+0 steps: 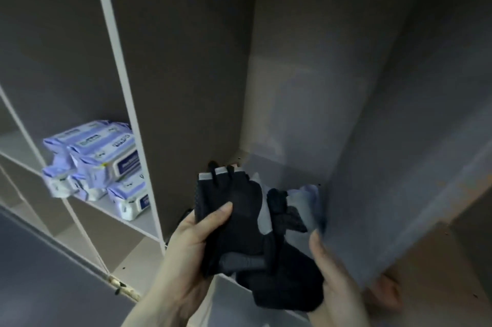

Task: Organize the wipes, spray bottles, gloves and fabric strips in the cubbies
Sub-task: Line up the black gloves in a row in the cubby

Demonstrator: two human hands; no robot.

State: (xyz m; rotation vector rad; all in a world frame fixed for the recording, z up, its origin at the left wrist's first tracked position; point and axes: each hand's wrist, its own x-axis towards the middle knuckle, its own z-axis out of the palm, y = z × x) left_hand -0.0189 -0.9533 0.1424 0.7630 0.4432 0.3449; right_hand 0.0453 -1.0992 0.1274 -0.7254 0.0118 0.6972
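Note:
A bundle of black and grey fingerless gloves (239, 209) is held at the mouth of a tall cubby (306, 103). My left hand (191, 252) grips the bundle's left side, thumb pressed on top of a glove. My right hand (332, 273) holds the bundle's right and lower side, thumb up along its edge. A pale bluish piece (308, 193) shows behind the gloves; what it is I cannot tell. Several white and purple wipe packs (101, 161) are stacked in the cubby to the left.
A white vertical divider (127, 92) separates the wipes cubby from the tall one. Lower cubbies (111, 236) open beneath the wipes shelf. The tall cubby's grey side wall (399, 167) stands close on the right. A dark panel (40, 286) fills the lower left.

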